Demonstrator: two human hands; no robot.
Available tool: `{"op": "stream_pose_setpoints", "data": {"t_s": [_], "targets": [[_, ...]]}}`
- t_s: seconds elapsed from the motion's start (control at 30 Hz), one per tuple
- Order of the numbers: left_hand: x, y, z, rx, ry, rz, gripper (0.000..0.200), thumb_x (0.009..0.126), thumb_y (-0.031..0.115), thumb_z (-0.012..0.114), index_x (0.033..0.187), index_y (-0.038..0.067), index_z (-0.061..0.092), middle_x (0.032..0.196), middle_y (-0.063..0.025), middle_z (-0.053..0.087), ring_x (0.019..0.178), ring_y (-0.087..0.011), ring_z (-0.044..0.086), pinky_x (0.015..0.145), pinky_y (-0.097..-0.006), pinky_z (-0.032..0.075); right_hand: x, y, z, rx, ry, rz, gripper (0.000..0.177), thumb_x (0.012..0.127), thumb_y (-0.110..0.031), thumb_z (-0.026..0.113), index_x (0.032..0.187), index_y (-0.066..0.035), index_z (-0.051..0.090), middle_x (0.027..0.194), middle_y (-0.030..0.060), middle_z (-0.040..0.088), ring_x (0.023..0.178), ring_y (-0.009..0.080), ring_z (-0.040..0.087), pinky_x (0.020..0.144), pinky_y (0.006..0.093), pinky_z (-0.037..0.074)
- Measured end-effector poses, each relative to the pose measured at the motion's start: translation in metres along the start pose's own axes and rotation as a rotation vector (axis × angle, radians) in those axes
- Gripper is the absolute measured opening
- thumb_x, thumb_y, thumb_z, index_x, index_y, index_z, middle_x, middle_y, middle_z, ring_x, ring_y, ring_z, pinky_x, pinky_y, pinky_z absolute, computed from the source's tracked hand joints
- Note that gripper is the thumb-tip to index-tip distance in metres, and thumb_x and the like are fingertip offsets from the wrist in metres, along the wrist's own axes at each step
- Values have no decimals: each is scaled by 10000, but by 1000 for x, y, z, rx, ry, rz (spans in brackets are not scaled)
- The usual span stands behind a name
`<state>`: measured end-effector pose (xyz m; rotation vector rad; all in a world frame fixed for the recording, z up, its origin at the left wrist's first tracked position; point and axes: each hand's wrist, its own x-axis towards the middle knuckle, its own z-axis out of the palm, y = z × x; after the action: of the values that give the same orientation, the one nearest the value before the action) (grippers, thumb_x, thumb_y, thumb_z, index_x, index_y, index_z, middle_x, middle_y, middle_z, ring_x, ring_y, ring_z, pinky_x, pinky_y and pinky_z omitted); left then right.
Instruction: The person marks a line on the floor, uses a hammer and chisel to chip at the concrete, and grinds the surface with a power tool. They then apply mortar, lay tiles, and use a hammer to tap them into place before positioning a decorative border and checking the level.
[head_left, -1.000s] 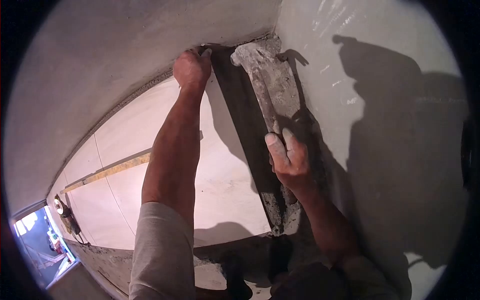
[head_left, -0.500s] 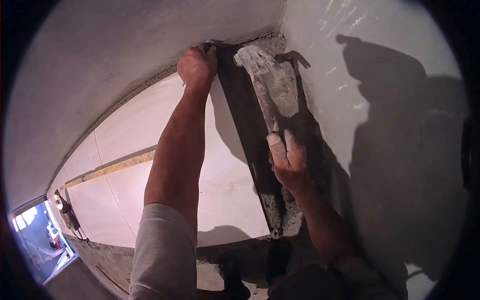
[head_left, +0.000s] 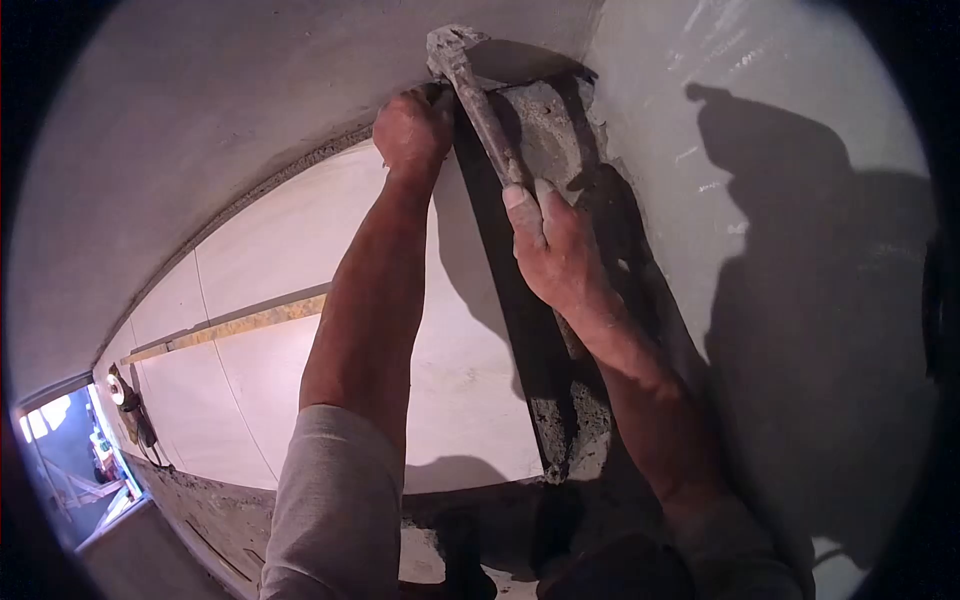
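Observation:
My right hand [head_left: 562,245] is closed round the handle of a mortar-caked hammer [head_left: 482,115]. The hammer's head points up and away, just right of and above my left hand [head_left: 413,130]. That left hand is a fist at the upper right corner of a large pale tile [head_left: 465,390], where the tile meets the grey plastered wall [head_left: 270,80]. Something small and dark shows at its fingertips, too hidden to name. Beside the tile's right edge runs a rough, dark gap with mortar [head_left: 565,420].
Along the pale tiles lies a yellowish strip [head_left: 240,323]. A corded tool with a round end [head_left: 130,400] is at the far left, near a bright opening [head_left: 75,460]. The right-hand wall [head_left: 800,330] carries my shadow.
My right hand has raised the hammer up and to the left, bringing its head above my left hand. My left fist stays at the tile's corner; the view has shifted slightly.

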<state>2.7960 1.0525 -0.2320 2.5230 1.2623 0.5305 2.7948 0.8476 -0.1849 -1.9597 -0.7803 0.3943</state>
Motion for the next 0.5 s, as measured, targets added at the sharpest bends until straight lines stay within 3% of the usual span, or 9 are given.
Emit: {"op": "stream_pose_setpoints", "data": {"t_s": [0.5], "targets": [[-3,-4,4,31,30,41,272,747,373,637,901,156,691,807,-134,655,793,-320,634,701,-408,506,-6,2,0,-117,-27,31,347,924,-294,446,843,34,522,711,258,562,713,437,571,632,472,448]]}}
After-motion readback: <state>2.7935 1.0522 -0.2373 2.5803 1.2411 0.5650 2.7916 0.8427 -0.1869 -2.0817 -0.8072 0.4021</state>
